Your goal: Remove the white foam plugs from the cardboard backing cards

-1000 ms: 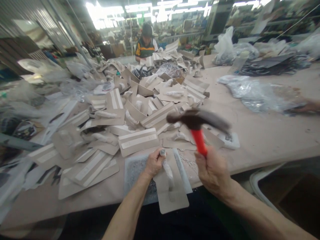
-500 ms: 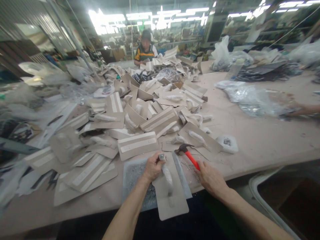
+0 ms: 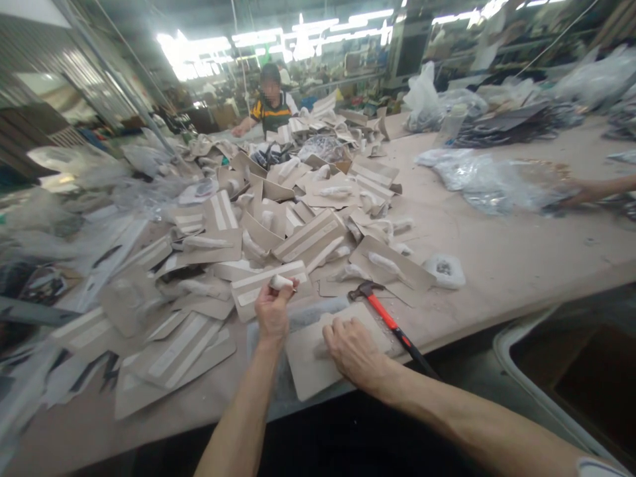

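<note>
My left hand is closed around a small white cylindrical piece, raised a little above the work spot. My right hand curls over the plastic-wrapped handle of a flat grey-beige panel, which lies tilted at the table's front edge. The hand covers most of that handle. Under the panel is a grey slab, partly hidden. To the right of my right hand a claw hammer with a red and black handle rests on the table, its head pointing away from me.
A large heap of similar panels with wrapped handles covers the table's middle and left. A small white tray of bits stands to the right. Plastic bags lie beyond, near another person's hand. A co-worker is at the far side.
My right hand has let go of the hammer, which now lies on the table, and has taken the panel's handle. The panel has turned. My left hand has moved left and up with the white piece.
</note>
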{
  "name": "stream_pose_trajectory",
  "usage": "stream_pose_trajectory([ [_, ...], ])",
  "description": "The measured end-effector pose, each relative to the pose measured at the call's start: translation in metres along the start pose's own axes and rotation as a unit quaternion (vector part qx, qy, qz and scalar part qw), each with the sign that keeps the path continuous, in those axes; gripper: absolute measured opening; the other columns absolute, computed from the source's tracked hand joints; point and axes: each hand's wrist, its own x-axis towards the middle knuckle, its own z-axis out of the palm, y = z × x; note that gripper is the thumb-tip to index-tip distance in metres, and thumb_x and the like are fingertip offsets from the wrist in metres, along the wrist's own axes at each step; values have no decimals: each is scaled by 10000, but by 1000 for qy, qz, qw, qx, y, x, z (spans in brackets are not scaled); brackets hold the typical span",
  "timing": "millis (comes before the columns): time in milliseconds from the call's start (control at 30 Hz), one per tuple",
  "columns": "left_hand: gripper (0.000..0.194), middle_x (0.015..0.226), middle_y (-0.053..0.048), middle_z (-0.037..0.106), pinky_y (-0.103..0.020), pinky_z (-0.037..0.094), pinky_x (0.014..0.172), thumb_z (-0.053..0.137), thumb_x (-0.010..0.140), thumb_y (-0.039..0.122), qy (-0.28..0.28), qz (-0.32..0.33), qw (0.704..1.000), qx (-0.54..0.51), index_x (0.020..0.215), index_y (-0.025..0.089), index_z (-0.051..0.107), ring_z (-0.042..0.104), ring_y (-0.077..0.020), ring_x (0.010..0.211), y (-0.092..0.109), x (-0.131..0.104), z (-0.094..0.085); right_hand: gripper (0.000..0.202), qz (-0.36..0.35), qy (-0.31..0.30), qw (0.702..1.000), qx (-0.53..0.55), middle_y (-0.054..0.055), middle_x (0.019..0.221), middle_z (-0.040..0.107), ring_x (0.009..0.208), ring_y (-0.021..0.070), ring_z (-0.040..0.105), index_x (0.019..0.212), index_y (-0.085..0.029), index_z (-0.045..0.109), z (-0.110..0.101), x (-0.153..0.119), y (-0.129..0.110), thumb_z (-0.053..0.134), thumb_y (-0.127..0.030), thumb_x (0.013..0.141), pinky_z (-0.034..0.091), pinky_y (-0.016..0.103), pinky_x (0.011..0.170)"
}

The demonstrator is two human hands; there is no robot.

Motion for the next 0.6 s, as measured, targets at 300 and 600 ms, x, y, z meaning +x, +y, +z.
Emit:
stream_pose_trajectory([
  [300, 293, 883, -55, 761, -279, 550, 781, 819, 734, 357, -128, -6, 984, 121, 915, 149, 719, 701, -183, 820, 0, -25, -3, 277, 216, -64, 960, 164, 92, 920, 723, 820, 273, 717, 1192, -159, 538, 4, 7, -10, 446, -355, 1019, 468, 338, 650],
  [600, 255, 918, -61, 758, -281, 529, 798, 754, 748, 318, -184, -51, 971, 144, 945, 163, 705, 689, -189, 845, -55, -35, -5, 246, 264, -35, 936, 231, 85, 1005, 725, 919, 251, 707, 1133, -171, 577, 25, 17, -12, 414, -335, 1049, 440, 331, 706],
])
